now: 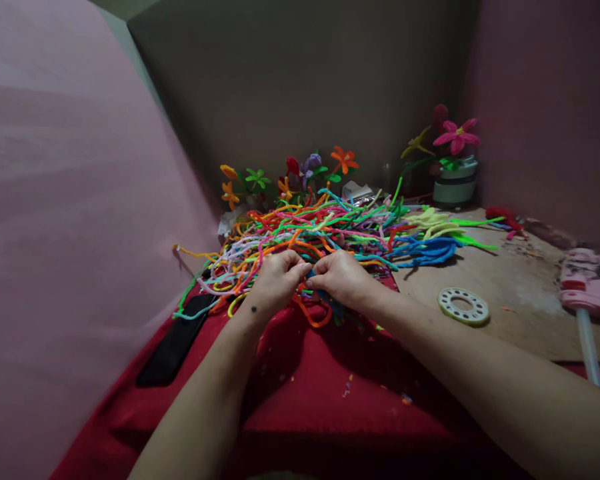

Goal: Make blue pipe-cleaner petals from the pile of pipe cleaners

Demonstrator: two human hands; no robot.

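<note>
In the head view, taking the two hands as the middle of the clock, the left hand has thumb and finger pinched together on a blue fuzzy stem; the right hand is pinched on the same stem from the other side, the fingertips of both almost meeting; the stem sits at the clock's centre, mostly hidden by the fingers, so its shape cannot be told; at 6 o'clock, just below them, an orange loop hangs over a red cloth dotted with coloured scraps; at 12 o'clock spreads a tangled heap of fuzzy stems, with a blue bundle near 3 o'clock; behind the heap, from 11 to 1, stand fuzzy flowers, among them an orange flower; at 2 o'clock a pink flower rises above a pale green pot; a black phone lies at 8; just past 3 is a ring with holes on a tan board, and farther out at 3 a pink glue gun.
</note>
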